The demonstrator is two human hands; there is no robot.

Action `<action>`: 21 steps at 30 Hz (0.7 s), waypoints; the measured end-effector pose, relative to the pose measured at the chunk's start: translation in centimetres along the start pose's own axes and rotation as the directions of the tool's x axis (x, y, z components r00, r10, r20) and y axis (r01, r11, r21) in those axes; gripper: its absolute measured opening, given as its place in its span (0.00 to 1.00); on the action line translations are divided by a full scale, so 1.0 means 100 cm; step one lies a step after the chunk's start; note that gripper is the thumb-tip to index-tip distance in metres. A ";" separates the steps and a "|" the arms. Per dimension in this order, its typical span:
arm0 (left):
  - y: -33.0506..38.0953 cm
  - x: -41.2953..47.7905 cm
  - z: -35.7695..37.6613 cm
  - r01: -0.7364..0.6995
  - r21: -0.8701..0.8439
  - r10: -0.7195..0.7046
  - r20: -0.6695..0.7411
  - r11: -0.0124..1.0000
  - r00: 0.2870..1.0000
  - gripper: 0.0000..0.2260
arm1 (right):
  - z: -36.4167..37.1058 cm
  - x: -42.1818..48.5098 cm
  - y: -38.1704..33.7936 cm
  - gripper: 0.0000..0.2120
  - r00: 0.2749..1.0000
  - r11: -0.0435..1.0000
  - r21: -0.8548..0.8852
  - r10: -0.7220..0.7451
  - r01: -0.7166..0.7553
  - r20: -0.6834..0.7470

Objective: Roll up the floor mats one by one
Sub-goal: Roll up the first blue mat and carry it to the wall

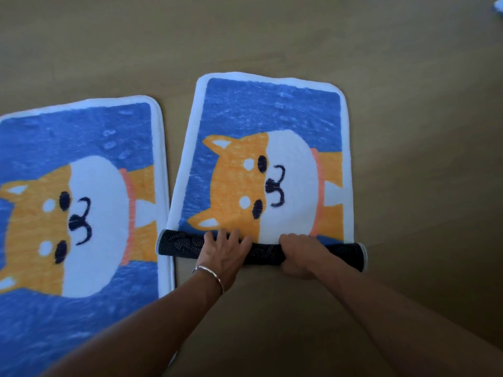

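Observation:
Two blue floor mats with an orange-and-white dog picture lie on the floor. The right mat [272,115] is rolled at its near end into a short dark roll [179,244] that shows the dotted black underside. My left hand [223,250], with a bracelet on the wrist, lies over the roll left of its middle, fingers curled over the top. My right hand [299,254] grips the roll right of its middle, thumb underneath. The left mat [76,148] lies flat, and my left forearm crosses over its near corner.
A brown wooden floor [408,131] surrounds the mats. A narrow strip of floor separates the two mats. A small pale object [499,6] shows at the top right corner.

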State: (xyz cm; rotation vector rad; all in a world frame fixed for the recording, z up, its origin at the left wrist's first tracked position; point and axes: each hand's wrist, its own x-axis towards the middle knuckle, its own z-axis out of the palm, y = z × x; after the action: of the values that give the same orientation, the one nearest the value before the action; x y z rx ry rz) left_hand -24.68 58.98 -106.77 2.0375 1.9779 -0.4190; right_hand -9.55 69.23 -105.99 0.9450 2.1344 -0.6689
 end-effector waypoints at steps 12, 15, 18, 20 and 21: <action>-0.001 0.021 -0.024 -0.028 -0.110 0.061 0.306 0.994 0.950 0.19 | 0.028 -0.017 -0.003 0.21 0.946 0.999 -0.040 -0.016 0.003 -0.325; -0.007 0.013 -0.013 -0.253 0.012 0.251 0.081 0.968 0.965 0.25 | 0.020 -0.018 0.001 0.18 0.963 1.000 0.029 0.005 0.003 -0.269; -0.002 0.015 -0.014 -0.230 0.031 0.225 0.128 0.973 0.966 0.23 | 0.023 -0.022 0.000 0.20 0.947 0.999 -0.021 0.026 -0.034 -0.320; 0.005 0.027 -0.018 -0.166 -0.030 0.168 0.260 0.986 0.951 0.21 | 0.031 -0.024 -0.003 0.26 0.931 0.993 -0.117 -0.021 -0.023 -0.364; 0.007 0.034 -0.021 -0.141 -0.059 0.152 0.289 0.988 0.945 0.21 | 0.036 -0.022 -0.002 0.32 0.926 0.984 -0.178 -0.052 -0.016 -0.373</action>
State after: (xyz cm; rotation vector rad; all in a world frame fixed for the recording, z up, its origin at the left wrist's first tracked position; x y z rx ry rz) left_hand -23.90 62.95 -106.15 1.9525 1.6370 -0.6067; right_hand -7.27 65.76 -106.51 1.0188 2.4930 -0.3110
